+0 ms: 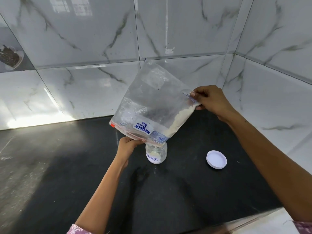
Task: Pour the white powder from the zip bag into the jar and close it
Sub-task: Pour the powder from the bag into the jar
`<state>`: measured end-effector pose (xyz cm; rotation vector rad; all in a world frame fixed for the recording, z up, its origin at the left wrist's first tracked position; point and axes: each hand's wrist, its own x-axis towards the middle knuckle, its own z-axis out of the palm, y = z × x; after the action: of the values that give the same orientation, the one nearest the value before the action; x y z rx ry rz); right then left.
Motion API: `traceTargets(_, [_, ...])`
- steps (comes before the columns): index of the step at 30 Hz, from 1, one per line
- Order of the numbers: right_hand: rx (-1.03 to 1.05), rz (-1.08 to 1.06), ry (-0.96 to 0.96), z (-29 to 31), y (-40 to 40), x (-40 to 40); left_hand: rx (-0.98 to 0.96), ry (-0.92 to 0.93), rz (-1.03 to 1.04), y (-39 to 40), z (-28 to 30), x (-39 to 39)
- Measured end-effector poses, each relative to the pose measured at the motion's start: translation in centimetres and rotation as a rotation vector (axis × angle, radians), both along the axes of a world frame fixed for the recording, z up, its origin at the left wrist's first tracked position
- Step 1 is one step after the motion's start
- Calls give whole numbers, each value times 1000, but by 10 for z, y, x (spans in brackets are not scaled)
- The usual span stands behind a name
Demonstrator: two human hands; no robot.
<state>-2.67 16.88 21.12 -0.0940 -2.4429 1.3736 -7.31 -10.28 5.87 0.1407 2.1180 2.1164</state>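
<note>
The left hand pinches the zip bag mouth over the jar on the desk, the right hand grips its raised corner, the lid lies apart, and a slipped mouth could likely spill powder.

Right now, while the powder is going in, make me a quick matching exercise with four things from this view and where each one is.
Things:
1. zip bag
2. jar
3. white lid
4. right hand

Places or states:
A. lying on the black countertop, to the right of the jar
B. pinching the bag's raised corner
C. tipped mouth-down over the jar
D. standing open under the bag's mouth

Pairs: 1-C, 2-D, 3-A, 4-B
</note>
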Motion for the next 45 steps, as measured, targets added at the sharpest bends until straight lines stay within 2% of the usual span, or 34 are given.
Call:
traceTargets(5, [2,0,-6,0,0,2,8,-11,2,0,1,-1])
traceTargets(10, [127,48,25,5,-4,3,8,-4,-15,4,0,-1])
traceTargets(12, [89,17,59,6,-5,2,2,-8,-3,4,-1,-3])
traceTargets(17, [56,92,-90,5,4,4,-7,-27,-1,3,-3,-5])
traceTargets(19, [27,43,-69,7,6,4,-6,-27,-2,4,-2,-3])
traceTargets(24, [244,-32,61,8,-3,2,19,-15,23,7,-6,0])
traceTargets(34, [138,4,70,13,-10,5,80,36,23,9,-14,-4])
traceTargets(45, [166,114,74,14,-16,0,115,67,-48,7,-16,-9])
